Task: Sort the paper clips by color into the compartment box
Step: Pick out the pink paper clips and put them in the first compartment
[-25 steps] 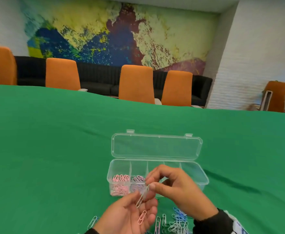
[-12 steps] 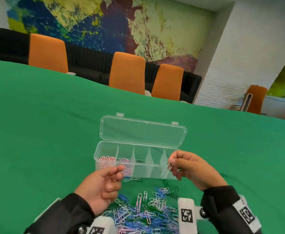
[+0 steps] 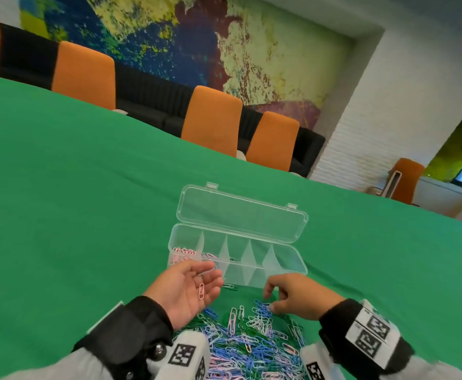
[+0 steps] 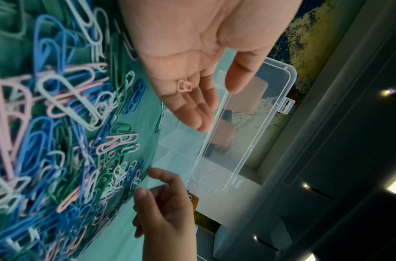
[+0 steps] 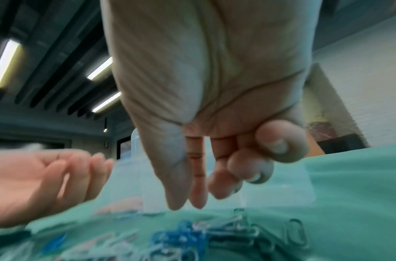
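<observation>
- Head view: my clear compartment box sits lid-open on the green table; pink clips fill its far-left compartment, a few more lie in the next one, and the right compartments look bare. My left hand lies palm-up, fingers relaxed, with one pink paper clip resting on them. My right hand reaches, fingers bent downward, to the mixed clip pile.
- Left wrist view: the pink clip lies loose on my flat fingers, just near the box.
- Right wrist view: my right fingertips hover just above the pile, nothing gripped.
</observation>
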Demonstrator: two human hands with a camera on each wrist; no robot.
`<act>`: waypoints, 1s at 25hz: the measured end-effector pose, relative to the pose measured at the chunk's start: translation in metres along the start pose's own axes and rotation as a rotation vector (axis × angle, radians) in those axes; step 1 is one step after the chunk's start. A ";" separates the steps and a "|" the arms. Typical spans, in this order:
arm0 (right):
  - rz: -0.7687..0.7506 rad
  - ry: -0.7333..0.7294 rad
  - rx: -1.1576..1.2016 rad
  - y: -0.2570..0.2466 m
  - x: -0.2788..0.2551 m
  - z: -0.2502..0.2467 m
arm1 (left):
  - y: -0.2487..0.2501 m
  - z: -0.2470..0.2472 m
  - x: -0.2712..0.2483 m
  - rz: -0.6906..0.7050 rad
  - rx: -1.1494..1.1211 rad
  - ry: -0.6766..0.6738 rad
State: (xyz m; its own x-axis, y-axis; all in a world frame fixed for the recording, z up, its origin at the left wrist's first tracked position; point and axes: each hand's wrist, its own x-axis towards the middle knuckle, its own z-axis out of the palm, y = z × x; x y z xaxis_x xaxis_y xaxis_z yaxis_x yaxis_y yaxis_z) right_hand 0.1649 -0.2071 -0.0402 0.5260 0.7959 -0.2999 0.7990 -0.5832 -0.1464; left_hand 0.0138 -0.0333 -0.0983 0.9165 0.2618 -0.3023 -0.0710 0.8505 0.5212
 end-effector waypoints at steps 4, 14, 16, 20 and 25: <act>0.036 -0.030 -0.185 -0.016 0.018 0.013 | 0.002 0.002 -0.003 0.003 -0.005 -0.042; 0.136 -0.061 -0.131 -0.001 0.011 0.010 | 0.001 0.003 -0.004 0.013 0.030 -0.052; 0.140 -0.070 -0.163 -0.001 0.011 0.012 | 0.001 0.002 -0.003 0.017 0.041 -0.054; 0.122 -0.074 -0.207 0.000 0.011 0.011 | 0.001 0.002 -0.002 0.026 0.039 -0.035; 0.131 -0.034 -0.068 0.009 0.005 0.011 | 0.002 0.002 -0.001 0.022 0.056 -0.028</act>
State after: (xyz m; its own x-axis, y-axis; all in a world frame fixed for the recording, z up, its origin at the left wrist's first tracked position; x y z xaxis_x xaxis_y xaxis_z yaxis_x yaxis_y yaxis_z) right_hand 0.1719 -0.2102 -0.0537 0.6176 0.7070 -0.3446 0.7429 -0.6683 -0.0397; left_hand 0.0134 -0.0333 -0.0954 0.9259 0.2664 -0.2680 -0.0698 0.8176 0.5716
